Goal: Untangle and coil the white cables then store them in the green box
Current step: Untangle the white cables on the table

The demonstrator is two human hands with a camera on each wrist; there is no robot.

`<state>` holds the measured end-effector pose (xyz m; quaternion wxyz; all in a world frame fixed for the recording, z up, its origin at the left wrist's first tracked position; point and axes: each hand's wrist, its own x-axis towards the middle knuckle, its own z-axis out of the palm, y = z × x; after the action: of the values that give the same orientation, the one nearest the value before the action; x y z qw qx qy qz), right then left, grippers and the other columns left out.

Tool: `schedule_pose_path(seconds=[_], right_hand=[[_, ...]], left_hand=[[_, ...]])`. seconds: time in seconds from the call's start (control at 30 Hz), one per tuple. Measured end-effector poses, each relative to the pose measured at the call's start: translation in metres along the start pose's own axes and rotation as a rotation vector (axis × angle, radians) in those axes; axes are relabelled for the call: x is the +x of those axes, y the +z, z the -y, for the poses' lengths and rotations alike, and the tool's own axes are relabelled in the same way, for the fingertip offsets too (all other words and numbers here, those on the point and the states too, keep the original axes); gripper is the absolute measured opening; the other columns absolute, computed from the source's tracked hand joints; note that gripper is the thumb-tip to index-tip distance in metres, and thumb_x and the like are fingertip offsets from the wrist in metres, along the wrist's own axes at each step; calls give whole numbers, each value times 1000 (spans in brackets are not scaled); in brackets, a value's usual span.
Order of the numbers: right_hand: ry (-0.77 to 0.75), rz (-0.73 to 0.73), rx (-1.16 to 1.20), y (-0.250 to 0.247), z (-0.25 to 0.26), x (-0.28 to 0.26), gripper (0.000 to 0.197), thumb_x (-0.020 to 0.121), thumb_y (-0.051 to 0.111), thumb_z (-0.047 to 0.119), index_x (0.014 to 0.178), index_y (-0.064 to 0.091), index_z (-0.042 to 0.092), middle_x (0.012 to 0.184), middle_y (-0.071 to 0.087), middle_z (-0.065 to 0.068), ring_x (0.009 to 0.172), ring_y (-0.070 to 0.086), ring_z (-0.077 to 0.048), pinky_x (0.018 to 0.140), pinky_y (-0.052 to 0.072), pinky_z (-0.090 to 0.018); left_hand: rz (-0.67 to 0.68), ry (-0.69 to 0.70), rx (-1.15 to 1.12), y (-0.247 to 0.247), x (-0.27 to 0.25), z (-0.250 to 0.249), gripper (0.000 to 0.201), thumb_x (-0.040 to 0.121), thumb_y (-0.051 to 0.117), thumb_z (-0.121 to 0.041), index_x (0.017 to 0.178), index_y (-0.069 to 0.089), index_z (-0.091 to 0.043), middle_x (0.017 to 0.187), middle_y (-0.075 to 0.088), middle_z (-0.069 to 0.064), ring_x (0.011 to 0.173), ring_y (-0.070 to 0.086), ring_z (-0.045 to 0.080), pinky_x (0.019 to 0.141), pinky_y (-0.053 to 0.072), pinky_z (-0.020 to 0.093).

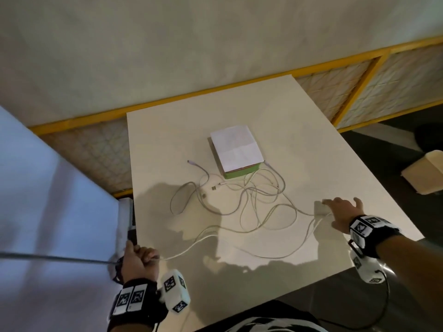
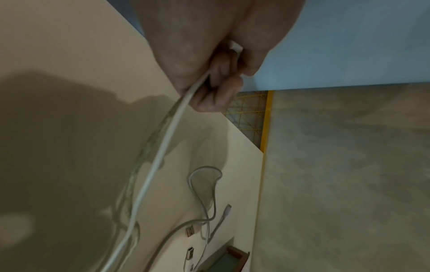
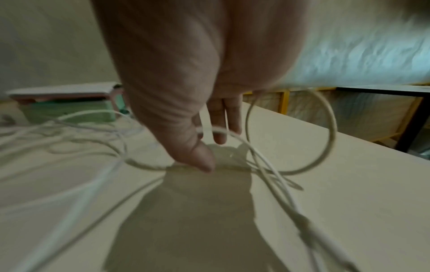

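Several white cables lie tangled on the white table, just in front of the green box, which has a white lid on top. My left hand is at the table's front-left edge with its fingers curled round one white cable, which runs from it into the tangle. Two USB plugs lie loose near the box. My right hand is spread over cable strands on the right side of the table. Its fingers are straight and its thumb points down at a strand beside a cable loop.
A pale blue-white sheet hangs close on the left, crossed by a thin grey rod. Yellow-framed mesh panels stand behind the table. A cardboard box sits on the dark floor to the right.
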<state>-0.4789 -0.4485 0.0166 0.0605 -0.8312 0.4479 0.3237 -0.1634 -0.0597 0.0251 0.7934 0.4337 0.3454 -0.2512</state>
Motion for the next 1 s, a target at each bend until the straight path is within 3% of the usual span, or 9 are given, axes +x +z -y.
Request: schedule_pose_path(seconds=[0.07, 0.13, 0.2, 0.33, 0.53, 0.67, 0.8, 0.87, 1.0], right_hand=[[-34, -79, 47, -14, 18, -4, 67, 79, 50, 11, 140, 30, 31, 139, 42, 1, 131, 40, -18, 115, 9, -47], [-89, -213, 119, -30, 47, -6, 59, 80, 52, 15, 136, 39, 28, 136, 45, -1, 126, 44, -22, 111, 21, -45], [-180, -315, 234, -41, 85, -2, 45, 84, 53, 19, 129, 48, 23, 130, 51, -5, 121, 48, -26, 103, 34, -42], [-321, -290, 370, -56, 171, 12, 32, 90, 51, 23, 121, 57, 14, 123, 55, -13, 118, 49, -33, 98, 43, -41], [-42, -145, 202, -58, 225, 26, 41, 88, 41, 19, 129, 45, 16, 132, 48, -9, 125, 42, -30, 106, 31, -49], [103, -221, 453, -57, 215, 34, 38, 84, 47, 27, 122, 52, 20, 129, 49, -8, 123, 43, -31, 103, 31, -46], [348, -299, 657, -60, 181, 42, 35, 88, 46, 34, 120, 50, 20, 127, 45, -16, 118, 41, -36, 100, 34, -48], [440, -257, 758, -59, 168, 46, 38, 92, 43, 32, 127, 44, 17, 130, 41, -20, 120, 40, -40, 102, 36, -51], [458, -172, 761, -57, 161, 52, 40, 95, 41, 26, 128, 39, 3, 133, 39, -22, 123, 39, -40, 104, 35, -49]], left_hand=[[9, -32, 13, -2, 2, -4, 47, 102, 39, -30, 57, 30, -20, 30, 23, -7, 23, 24, 6, 29, 23, 12], [31, -64, 15, -7, 5, -9, 54, 102, 39, -30, 49, 36, -19, 31, 24, -8, 23, 24, 5, 29, 23, 12], [53, -89, 41, -11, 9, -13, 50, 102, 39, -31, 54, 33, -20, 32, 24, -8, 23, 24, 4, 29, 22, 11], [91, -168, 134, -17, 17, -26, 44, 101, 37, -36, 61, 26, -22, 31, 24, -5, 23, 24, 4, 27, 19, 13], [116, -201, 251, -15, 17, -43, 40, 100, 39, -31, 63, 30, -20, 32, 25, -7, 23, 24, 4, 27, 16, 12], [113, -195, 265, -12, 22, -51, 40, 101, 40, -28, 62, 31, -20, 34, 26, -9, 24, 24, 4, 27, 17, 12], [101, -198, 267, -7, 27, -54, 40, 101, 40, -28, 63, 32, -20, 34, 27, -9, 25, 25, 4, 28, 19, 13], [101, -200, 275, -5, 27, -52, 40, 101, 41, -28, 63, 32, -20, 34, 27, -9, 25, 25, 4, 28, 19, 13], [90, -199, 282, -1, 27, -45, 40, 101, 41, -28, 63, 32, -19, 34, 27, -9, 25, 26, 4, 28, 19, 12]])
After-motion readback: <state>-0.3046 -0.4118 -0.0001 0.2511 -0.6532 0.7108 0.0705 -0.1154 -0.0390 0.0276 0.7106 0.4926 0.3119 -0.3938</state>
